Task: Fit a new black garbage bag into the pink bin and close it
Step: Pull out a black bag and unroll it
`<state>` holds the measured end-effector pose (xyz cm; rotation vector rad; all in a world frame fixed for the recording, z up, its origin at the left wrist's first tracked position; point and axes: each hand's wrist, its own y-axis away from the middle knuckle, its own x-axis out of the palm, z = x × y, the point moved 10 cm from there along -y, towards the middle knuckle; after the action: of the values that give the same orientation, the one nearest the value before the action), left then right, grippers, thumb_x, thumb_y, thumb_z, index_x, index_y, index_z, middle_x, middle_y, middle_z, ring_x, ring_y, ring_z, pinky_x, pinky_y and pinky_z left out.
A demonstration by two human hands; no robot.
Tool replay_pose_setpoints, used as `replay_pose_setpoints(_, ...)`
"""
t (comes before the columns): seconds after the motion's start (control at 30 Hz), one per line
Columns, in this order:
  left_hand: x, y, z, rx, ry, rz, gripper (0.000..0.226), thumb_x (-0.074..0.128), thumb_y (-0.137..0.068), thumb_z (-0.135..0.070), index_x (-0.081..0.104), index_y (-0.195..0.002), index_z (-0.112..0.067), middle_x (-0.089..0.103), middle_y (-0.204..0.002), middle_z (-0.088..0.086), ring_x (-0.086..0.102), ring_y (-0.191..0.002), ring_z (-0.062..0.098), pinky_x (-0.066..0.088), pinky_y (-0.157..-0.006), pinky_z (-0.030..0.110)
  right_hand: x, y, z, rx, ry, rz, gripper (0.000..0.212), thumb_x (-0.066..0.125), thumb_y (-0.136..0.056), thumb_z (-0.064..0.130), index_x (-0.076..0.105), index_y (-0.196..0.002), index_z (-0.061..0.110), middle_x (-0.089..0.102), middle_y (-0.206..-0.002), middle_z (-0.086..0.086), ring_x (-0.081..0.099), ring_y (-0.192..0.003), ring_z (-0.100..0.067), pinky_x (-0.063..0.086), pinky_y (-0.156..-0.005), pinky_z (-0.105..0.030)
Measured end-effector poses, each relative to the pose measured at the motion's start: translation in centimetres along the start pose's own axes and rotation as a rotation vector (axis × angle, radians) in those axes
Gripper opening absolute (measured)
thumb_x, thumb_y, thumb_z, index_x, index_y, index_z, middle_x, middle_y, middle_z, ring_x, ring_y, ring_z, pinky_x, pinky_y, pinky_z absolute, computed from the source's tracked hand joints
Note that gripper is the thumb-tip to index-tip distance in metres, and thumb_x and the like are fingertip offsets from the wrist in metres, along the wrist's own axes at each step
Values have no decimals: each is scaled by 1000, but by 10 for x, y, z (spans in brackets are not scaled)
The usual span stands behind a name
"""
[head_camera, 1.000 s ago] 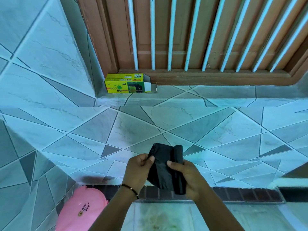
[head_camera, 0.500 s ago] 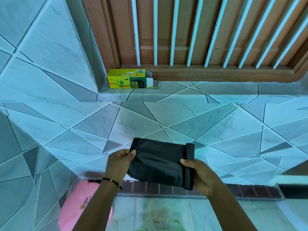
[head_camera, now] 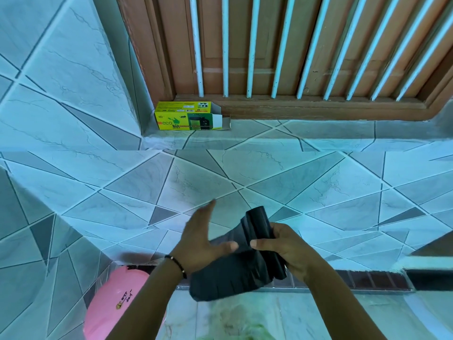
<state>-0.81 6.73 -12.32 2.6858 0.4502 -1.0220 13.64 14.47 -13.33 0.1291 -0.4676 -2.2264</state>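
Note:
My right hand (head_camera: 286, 249) grips a roll of black garbage bags (head_camera: 263, 239), held upright in front of the tiled wall. One unrolled bag (head_camera: 228, 278) hangs from the roll down and to the left. My left hand (head_camera: 203, 239) is open, fingers spread and blurred, palm against the loose bag's upper edge without gripping it. The pink bin (head_camera: 115, 305) shows at the lower left with its domed lid shut, partly hidden behind my left forearm.
A yellow and green bin-bag box (head_camera: 186, 116) lies open on the tiled ledge under a wooden window frame (head_camera: 318, 106) with white bars. Tiled walls stand ahead and to the left. Dark floor tiles (head_camera: 367, 278) run along the wall's base.
My left hand has let go of the bag's free end and opened. The bag, stretched sideways before, now droops from the roll. My right hand has tilted the roll more upright.

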Motion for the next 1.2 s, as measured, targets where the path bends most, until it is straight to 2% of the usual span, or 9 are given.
replay_pose_setpoints(0.07, 22, -4, -19, 76, 107, 195, 102, 69, -66, -58, 13, -147, -29, 32, -146, -11, 26, -137, 7, 22, -115, 33, 10, 0, 5, -7, 23, 69, 31, 72, -69, 10, 68, -99, 3, 70, -92, -15, 67, -84, -26, 53, -81, -37)
replay_pose_setpoints(0.13, 31, -7, -28, 128, 171, 275, 72, 75, -72, -37, 41, -135, -27, 54, -129, -11, 49, -119, 4, 37, -108, 32, 15, 0, 9, -18, -1, 106, 33, 72, -68, 10, 69, -100, 3, 70, -94, -16, 66, -85, -27, 54, -81, -36)
replay_pose_setpoints(0.23, 28, -12, -25, 141, 182, 218, 17, 70, -74, -36, 65, -86, -24, 65, -81, -7, 58, -75, 0, 50, -83, 32, 6, -3, 8, -9, -92, 59, 27, 71, -71, 7, 69, -97, 0, 71, -93, -18, 68, -82, -28, 56, -73, -34)
replay_pose_setpoints(0.33, 23, -11, -18, 101, 264, 187, 44, 66, -66, -52, 68, -80, -11, 64, -76, 3, 56, -72, 6, 49, -73, 31, -6, -4, -1, 53, -185, 14, 33, 72, -69, 10, 67, -99, -4, 69, -97, -24, 67, -82, -31, 55, -71, -34)
replay_pose_setpoints(0.63, -7, -17, -12, 125, 164, 199, 46, 68, -62, -53, 62, -68, -8, 53, -63, -4, 49, -61, 4, 37, -60, 19, -29, -2, -9, 176, -283, 56, 31, 72, -66, 13, 68, -94, -1, 72, -91, -19, 70, -76, -29, 57, -66, -34)
replay_pose_setpoints(0.77, -24, -20, 0, 91, 134, 180, 26, 75, -75, -28, 57, -59, -18, 53, -52, -13, 48, -53, -3, 36, -55, 11, -36, -4, -5, 173, -255, 58, 44, 82, -55, 15, 69, -94, 0, 72, -93, -20, 70, -78, -29, 57, -66, -33)
replay_pose_setpoints(0.93, -38, -23, 18, 87, 79, 142, 35, 75, -75, -23, 54, -49, -32, 49, -45, -16, 45, -48, -2, 31, -51, 9, -46, -5, -3, 165, -211, -1, 39, 72, -61, 8, 66, -99, -3, 73, -90, -19, 71, -75, -29, 57, -63, -33)
replay_pose_setpoints(1.07, -33, -23, 32, 37, -17, 179, 31, 75, -67, -43, 59, -60, -18, 50, -51, -10, 45, -51, -1, 34, -54, 14, -42, -6, -1, 132, -194, -4, 38, 72, -61, 6, 67, -98, -1, 73, -92, -19, 71, -78, -29, 57, -66, -34)
replay_pose_setpoints(1.2, -19, -19, 25, 2, -65, 252, 38, 71, -57, -59, 60, -81, -31, 65, -78, -20, 58, -76, -6, 44, -71, 10, -23, -7, 4, 83, -126, 22, 36, 73, -60, 6, 68, -96, 1, 72, -95, -20, 69, -83, -31, 57, -76, -38)
